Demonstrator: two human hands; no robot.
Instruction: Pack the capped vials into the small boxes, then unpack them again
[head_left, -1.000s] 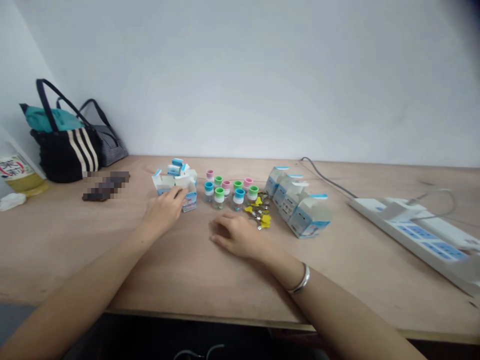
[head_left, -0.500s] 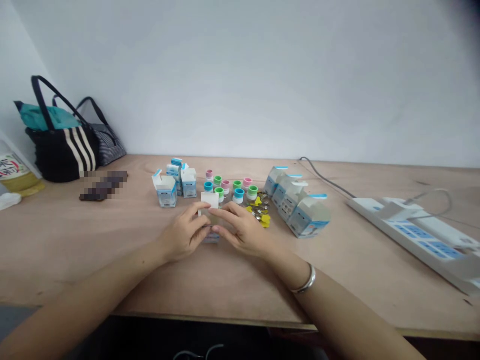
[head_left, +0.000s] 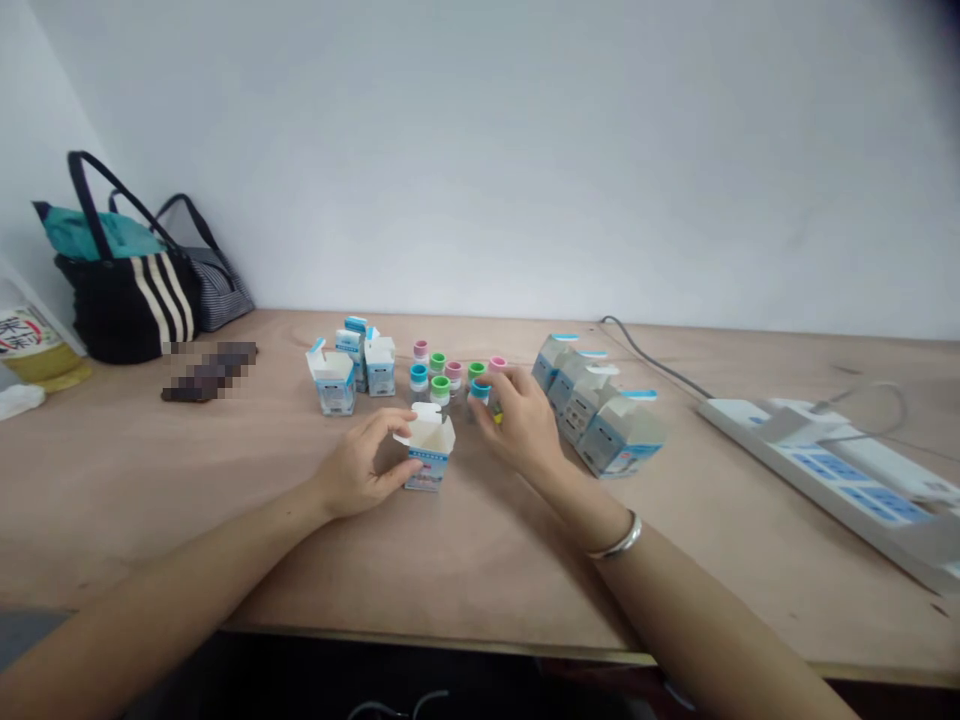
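Note:
A small white-and-blue carton [head_left: 429, 462] stands open on the table, its flaps up, and my left hand [head_left: 358, 462] grips its left side. My right hand [head_left: 521, 420] is among the small bottles with coloured caps [head_left: 450, 378]. Its fingers close on a blue-capped bottle [head_left: 480, 390]. Yellow tags with metal clips [head_left: 496, 417] lie mostly hidden behind that hand. Several similar cartons [head_left: 352, 370] stand to the left of the bottles, and a row of cartons [head_left: 592, 412] stands to their right.
The wooden table [head_left: 187, 500] runs across the view, with a white power strip [head_left: 817, 465] and its grey cable [head_left: 645, 360] on the right. At far left are a black striped bag [head_left: 127, 310], a pixelated dark object [head_left: 210, 372] and a labelled bottle [head_left: 34, 345].
The carton held between both hands now stands upright with its flaps open. My right hand has left it and moved forward to the bottles, while my left hand stays at its side.

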